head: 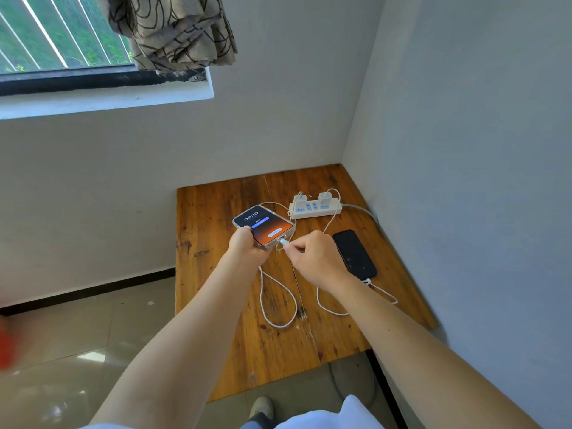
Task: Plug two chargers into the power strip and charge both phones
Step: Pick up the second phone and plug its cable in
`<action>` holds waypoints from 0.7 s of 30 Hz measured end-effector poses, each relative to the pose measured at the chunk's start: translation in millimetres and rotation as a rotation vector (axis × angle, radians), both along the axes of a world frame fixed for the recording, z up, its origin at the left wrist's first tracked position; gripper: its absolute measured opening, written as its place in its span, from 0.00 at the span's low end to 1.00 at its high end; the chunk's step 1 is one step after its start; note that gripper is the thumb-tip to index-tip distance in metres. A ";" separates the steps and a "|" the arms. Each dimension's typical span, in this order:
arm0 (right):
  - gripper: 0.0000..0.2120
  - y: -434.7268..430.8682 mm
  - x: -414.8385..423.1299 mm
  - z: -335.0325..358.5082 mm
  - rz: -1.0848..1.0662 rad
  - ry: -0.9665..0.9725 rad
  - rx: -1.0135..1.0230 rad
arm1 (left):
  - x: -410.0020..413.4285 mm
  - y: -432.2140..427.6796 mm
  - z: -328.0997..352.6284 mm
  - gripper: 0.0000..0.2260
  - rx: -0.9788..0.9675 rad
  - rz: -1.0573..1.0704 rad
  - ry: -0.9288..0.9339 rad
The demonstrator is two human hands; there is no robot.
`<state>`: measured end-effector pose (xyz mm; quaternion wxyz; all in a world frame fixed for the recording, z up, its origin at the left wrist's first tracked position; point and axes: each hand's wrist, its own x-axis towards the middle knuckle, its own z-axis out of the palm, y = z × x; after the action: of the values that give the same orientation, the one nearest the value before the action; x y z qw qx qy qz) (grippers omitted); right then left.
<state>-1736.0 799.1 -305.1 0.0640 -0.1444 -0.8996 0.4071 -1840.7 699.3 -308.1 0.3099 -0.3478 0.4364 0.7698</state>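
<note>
The right hand's fingers pinch a cable plug at the lit phone's bottom port; the left hand clamps that phone above the table. A dark phone lies plugged in nearby. Two chargers sit in the strip.

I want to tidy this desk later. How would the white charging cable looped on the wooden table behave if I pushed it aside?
The white charging cable lies in loose curves on the wooden table, so it is probably floppy and light. Pushed, it would likely slide and change shape. Its end is at the lit phone, which may tug.
</note>
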 end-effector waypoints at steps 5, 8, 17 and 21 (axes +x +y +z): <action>0.17 1.2 0.7 -0.6 -0.027 -0.032 0.014 | 4.3 0.2 -4.0 0.16 -0.009 -0.012 0.013; 0.17 -1.0 0.7 0.4 -0.032 -0.075 0.065 | 5.3 0.0 -6.1 0.16 -0.024 -0.016 0.021; 0.14 -7.4 -0.2 -3.2 -0.047 -0.072 0.092 | 9.7 1.4 -6.2 0.14 -0.044 -0.046 0.062; 0.18 -9.6 -1.9 -4.8 -0.053 -0.060 0.033 | 8.5 0.0 -4.7 0.11 -0.060 -0.057 0.096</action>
<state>-1737.9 789.5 -310.0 0.0503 -0.1794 -0.9035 0.3859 -1832.1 699.3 -312.7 0.2998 -0.3073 0.4835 0.7629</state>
